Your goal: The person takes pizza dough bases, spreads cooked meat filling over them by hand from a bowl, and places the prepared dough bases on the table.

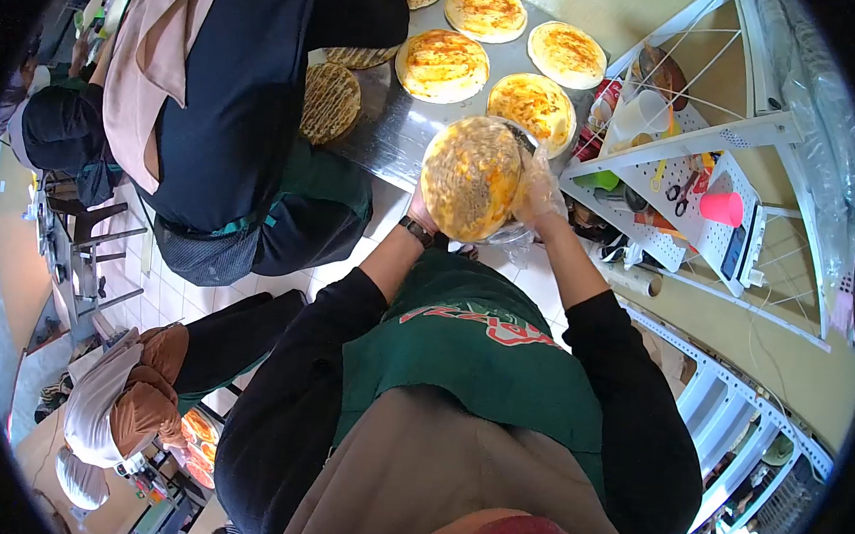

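A round pizza crust (pixel 471 177), pale with orange sauce marks and dark browned patches, is held in front of my apron at the table's near edge. Clear plastic shows around its right and lower rim. My left hand (pixel 420 209), with a dark watch at the wrist, grips the crust's left edge; its fingers are mostly hidden behind it. On the opposite side my right hand (pixel 539 197), in a clear plastic glove, holds the right edge. Just beyond lie several sauced crusts, the nearest sauced crust (pixel 532 108) partly behind the held one.
The metal table (pixel 376 134) also carries browned crusts (pixel 331 104) at left. A co-worker (pixel 224 92) in black leans over it. To the right, a white shelf (pixel 680 237) holds scissors (pixel 681 191) and a pink cup (pixel 721 208). Another person (pixel 141 378) works behind at lower left.
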`<state>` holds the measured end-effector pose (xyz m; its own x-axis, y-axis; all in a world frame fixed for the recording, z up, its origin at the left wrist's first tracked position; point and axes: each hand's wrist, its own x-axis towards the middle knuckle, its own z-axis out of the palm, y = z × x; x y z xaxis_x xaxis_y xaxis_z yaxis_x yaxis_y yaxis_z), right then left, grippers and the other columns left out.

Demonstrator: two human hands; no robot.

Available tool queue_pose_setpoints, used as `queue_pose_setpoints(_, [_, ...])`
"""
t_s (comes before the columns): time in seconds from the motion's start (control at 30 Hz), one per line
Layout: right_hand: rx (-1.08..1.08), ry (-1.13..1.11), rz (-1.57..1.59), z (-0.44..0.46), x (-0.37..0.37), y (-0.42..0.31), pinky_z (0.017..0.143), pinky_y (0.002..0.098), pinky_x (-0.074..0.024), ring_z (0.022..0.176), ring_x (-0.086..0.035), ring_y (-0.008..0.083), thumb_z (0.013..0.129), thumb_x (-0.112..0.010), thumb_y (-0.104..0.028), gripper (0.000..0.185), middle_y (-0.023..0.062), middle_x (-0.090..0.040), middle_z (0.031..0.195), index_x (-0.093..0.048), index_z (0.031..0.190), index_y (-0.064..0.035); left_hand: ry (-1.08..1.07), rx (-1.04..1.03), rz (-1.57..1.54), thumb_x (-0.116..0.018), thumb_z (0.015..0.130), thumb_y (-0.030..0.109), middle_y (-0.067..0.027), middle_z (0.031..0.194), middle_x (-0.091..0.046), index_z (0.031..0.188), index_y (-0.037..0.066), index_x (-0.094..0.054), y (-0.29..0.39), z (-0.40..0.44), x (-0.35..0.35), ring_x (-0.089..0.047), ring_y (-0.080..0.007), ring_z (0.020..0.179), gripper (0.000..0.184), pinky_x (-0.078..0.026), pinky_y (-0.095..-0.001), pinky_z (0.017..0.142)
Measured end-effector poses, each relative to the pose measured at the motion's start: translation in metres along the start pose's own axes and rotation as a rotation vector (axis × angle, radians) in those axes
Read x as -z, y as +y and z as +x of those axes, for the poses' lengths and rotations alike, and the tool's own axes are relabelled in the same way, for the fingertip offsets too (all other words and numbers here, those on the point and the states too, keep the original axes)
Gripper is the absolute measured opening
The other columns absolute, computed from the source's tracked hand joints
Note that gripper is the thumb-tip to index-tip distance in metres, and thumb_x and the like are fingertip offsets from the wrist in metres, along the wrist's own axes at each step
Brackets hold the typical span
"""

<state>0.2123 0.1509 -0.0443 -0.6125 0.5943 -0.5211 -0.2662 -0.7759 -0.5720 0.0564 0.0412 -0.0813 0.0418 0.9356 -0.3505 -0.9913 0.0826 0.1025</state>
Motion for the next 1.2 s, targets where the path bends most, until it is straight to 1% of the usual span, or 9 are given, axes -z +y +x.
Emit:
queue_pose_setpoints(0.07, [-0.002,0.067,-0.020,0.005,-0.005,-0.010,0.105,0.0439,-0.0383,0.126,-0.045,0.0271,0.098,-0.017,-0.057,0.071,0.0125,-0.044,0.140,-0.036,0.140,-0.0041,-0.227,0.121,-0.183,-0.029,0.099,0.038,-0.0152,0.132,-0.052,0.137,0.006,-0.042,0.003,0.002,0.004,-0.054,-0.0294,0.118,0.051,-0.044,-0.0474,0.100])
queue_pose_setpoints(0.13, [0.057,0.106,-0.195,0.026,0.014,-0.005,0.098,0.0441,-0.0441,0.120,-0.051,0.0255,0.099,-0.020,-0.054,0.067,0.0117,-0.050,0.134,-0.034,0.141,-0.0038,0.169,0.005,0.191,-0.031,0.098,0.045,-0.0153,0.134,-0.051,0.138,0.008,-0.041,0.006,-0.005,-0.015,-0.052,-0.0305,0.120,0.055,-0.043,-0.0490,0.101])
queue_pose_setpoints(0.27, [-0.054,0.066,-0.301,0.046,0.021,-0.009,0.089,0.0441,-0.0483,0.112,-0.057,0.0278,0.099,-0.032,-0.048,0.058,0.0136,-0.057,0.127,-0.042,0.136,-0.0032,-0.308,0.169,-0.422,-0.035,0.091,0.063,-0.0166,0.138,-0.046,0.140,0.009,-0.039,0.015,-0.012,0.009,-0.047,-0.0343,0.124,0.073,-0.038,-0.0522,0.104])
queue_pose_setpoints(0.33, [0.198,-0.053,-2.153,0.053,0.021,-0.015,0.084,0.0438,-0.0499,0.106,-0.060,0.0313,0.093,-0.046,-0.041,0.050,0.0189,-0.062,0.115,-0.053,0.125,-0.0035,-0.268,0.143,-0.383,-0.036,0.089,0.066,-0.0165,0.138,-0.046,0.140,0.010,-0.039,0.019,-0.017,0.013,-0.047,-0.0346,0.124,0.076,-0.037,-0.0527,0.104])
queue_pose_setpoints(0.37, [0.060,0.188,-1.508,0.065,0.042,-0.003,0.083,0.0423,-0.0507,0.106,-0.058,0.0340,0.085,-0.055,-0.034,0.043,0.0234,-0.060,0.110,-0.056,0.117,-0.0054,-0.202,0.127,-0.391,-0.037,0.086,0.072,-0.0158,0.140,-0.045,0.141,0.011,-0.039,0.021,-0.019,0.017,-0.046,-0.0354,0.124,0.082,-0.036,-0.0544,0.104])
queue_pose_setpoints(0.47, [0.239,0.191,-2.172,0.037,0.037,0.024,0.084,0.0419,-0.0508,0.107,-0.056,0.0349,0.083,-0.058,-0.031,0.042,0.0204,-0.057,0.111,-0.054,0.120,-0.0127,-0.043,-0.042,-0.177,-0.036,0.084,0.074,-0.0156,0.141,-0.043,0.141,0.012,-0.039,0.025,-0.028,0.010,-0.045,-0.0365,0.126,0.084,-0.035,-0.0559,0.104])
queue_pose_setpoints(0.77, [0.348,0.014,-1.939,0.089,0.111,0.063,0.078,0.0414,-0.0505,0.089,-0.061,0.0286,0.071,-0.067,-0.013,0.033,0.0113,-0.062,0.097,-0.063,0.104,-0.0099,0.038,-0.187,-0.071,-0.033,0.085,0.075,-0.0146,0.143,-0.041,0.141,0.012,-0.038,0.034,-0.024,0.008,-0.042,-0.0371,0.127,0.084,-0.032,-0.0570,0.106])
queue_pose_setpoints(0.87, [-0.219,-0.029,-0.905,0.098,0.120,0.043,0.068,0.0342,-0.0498,0.075,-0.061,0.0177,0.074,-0.069,-0.010,0.018,0.0037,-0.063,0.080,-0.065,0.091,-0.0070,0.023,-0.172,-0.097,-0.033,0.085,0.075,-0.0143,0.143,-0.040,0.141,0.013,-0.038,0.033,-0.020,0.007,-0.042,-0.0373,0.128,0.084,-0.031,-0.0575,0.106])
queue_pose_setpoints(1.2, [0.402,-0.197,-0.984,0.038,0.003,0.008,0.076,0.0285,-0.0501,0.081,-0.062,0.0161,0.080,-0.074,-0.022,0.040,0.0087,-0.069,0.099,-0.064,0.112,-0.0014,-0.020,-0.088,-0.086,-0.027,0.086,0.075,-0.0156,0.143,-0.039,0.143,0.013,-0.034,0.010,-0.004,-0.016,-0.040,-0.0359,0.129,0.085,-0.031,-0.0557,0.107])
